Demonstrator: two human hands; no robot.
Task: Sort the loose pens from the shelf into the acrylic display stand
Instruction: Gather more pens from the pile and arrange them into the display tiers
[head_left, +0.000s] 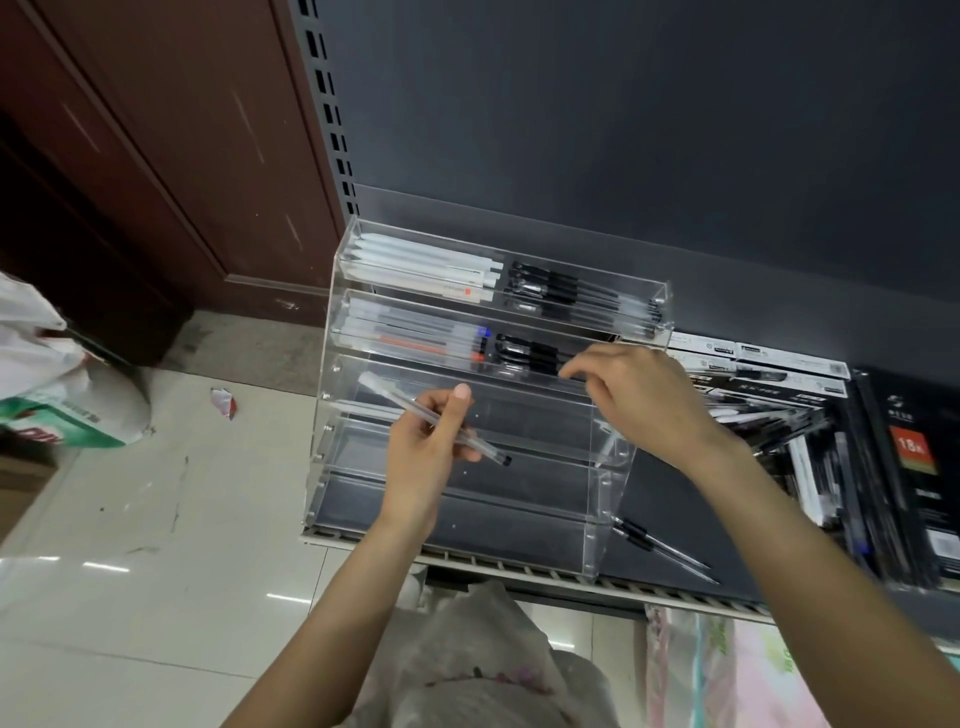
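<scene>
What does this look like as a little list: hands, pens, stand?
left hand: holds a clear pen
right hand: fingertips at the stand's second tier, on the black pens
stand: clear, tiered; top two tiers hold pens, lower tiers empty
loose pens: two on the shelf, right of the stand
pile: more pens farther right

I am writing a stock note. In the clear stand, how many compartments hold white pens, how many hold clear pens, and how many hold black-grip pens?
White pens: 1 compartment
Clear pens: 1 compartment
Black-grip pens: 2 compartments
Total: 4 filled compartments in the stand
</scene>
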